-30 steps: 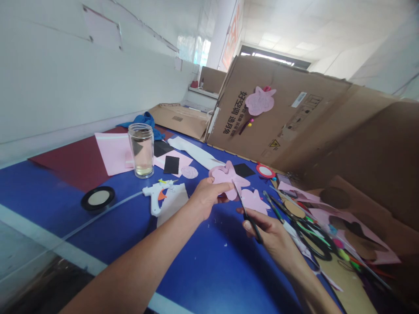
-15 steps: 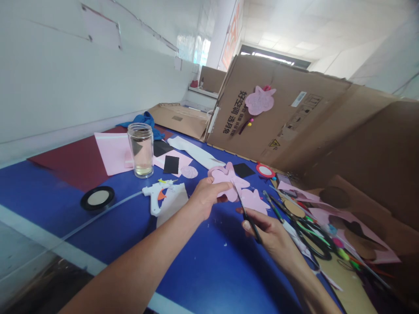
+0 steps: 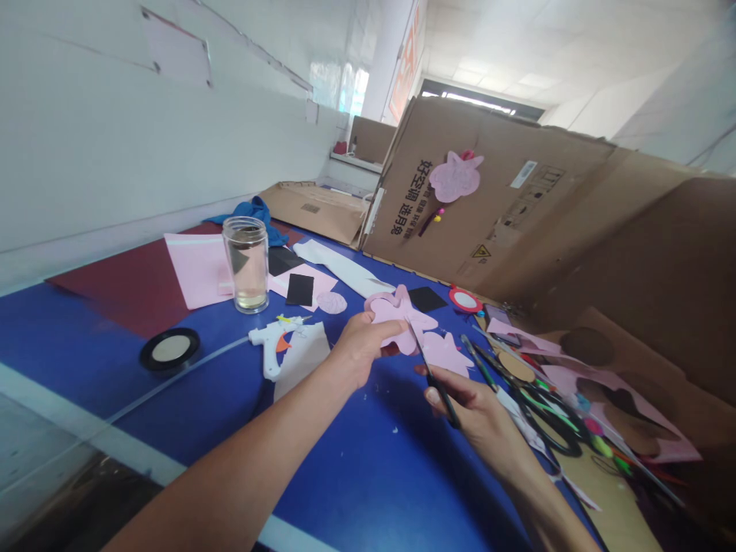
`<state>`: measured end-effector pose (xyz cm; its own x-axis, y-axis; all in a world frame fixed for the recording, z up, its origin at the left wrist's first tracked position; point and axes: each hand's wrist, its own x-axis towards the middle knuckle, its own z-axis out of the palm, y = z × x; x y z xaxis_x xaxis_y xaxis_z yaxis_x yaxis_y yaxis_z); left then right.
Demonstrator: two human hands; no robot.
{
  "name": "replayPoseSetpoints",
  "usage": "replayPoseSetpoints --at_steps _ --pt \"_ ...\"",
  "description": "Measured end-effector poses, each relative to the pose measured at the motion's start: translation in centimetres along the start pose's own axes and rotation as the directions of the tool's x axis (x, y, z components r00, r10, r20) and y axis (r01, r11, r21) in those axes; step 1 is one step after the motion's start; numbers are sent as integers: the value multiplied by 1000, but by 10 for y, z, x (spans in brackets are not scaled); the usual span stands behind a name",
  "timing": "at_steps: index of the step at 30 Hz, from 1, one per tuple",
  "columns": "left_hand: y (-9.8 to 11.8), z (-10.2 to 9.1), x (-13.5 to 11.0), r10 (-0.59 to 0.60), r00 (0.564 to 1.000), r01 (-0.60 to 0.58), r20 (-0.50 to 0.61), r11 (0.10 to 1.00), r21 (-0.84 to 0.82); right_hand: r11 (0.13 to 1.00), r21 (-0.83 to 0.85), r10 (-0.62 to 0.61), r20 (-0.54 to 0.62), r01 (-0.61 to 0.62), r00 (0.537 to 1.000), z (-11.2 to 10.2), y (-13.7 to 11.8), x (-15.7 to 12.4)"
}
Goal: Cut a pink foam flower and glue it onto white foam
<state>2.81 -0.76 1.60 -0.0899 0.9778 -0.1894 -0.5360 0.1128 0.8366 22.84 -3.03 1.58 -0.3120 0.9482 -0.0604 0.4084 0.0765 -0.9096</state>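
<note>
My left hand (image 3: 363,343) pinches a pink sheet (image 3: 394,308) with curvy, partly cut edges, thumb on top. My right hand (image 3: 460,402) is closed round the dark handles of a pair of scissors (image 3: 441,399), whose blades reach into the pink sheet beside my left thumb. Just beyond my right fingers, a pink star-edged cutout (image 3: 445,353) lies on the blue table (image 3: 368,460). A white glue gun (image 3: 267,345) rests left of my left hand, close to a pale paper piece (image 3: 304,354).
A glass jar of pale liquid (image 3: 248,280) and a black round lid-like disc (image 3: 170,349) stand on the left. Black squares (image 3: 300,290) lie behind my hands. A cardboard box (image 3: 488,207) rises at the back; scissors, pens and scraps (image 3: 552,414) crowd the right.
The view has shifted very slightly. Both hands, the scissors and the pink sheet stay in nearly the same place.
</note>
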Motion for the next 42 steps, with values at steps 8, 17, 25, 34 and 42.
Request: replayPoseSetpoints --at_steps 8,17,25,34,42 --pt "-3 -3 4 8 1000 -9 19 1000 29 999 -51 -6 4 6 1000 -2 0 0" --pt "-4 -3 5 12 1000 -12 1 1000 24 998 -66 -15 17 16 1000 -4 3 0" --pt "-3 -2 3 6 1000 -6 7 1000 11 998 -56 -22 23 24 999 -3 2 1" --pt "-5 3 0 -24 1000 24 7 996 -82 998 -41 -38 16 39 999 -2 2 1" --pt "-6 2 0 -27 999 29 25 995 -95 999 -42 -30 38 32 999 -4 1 1"
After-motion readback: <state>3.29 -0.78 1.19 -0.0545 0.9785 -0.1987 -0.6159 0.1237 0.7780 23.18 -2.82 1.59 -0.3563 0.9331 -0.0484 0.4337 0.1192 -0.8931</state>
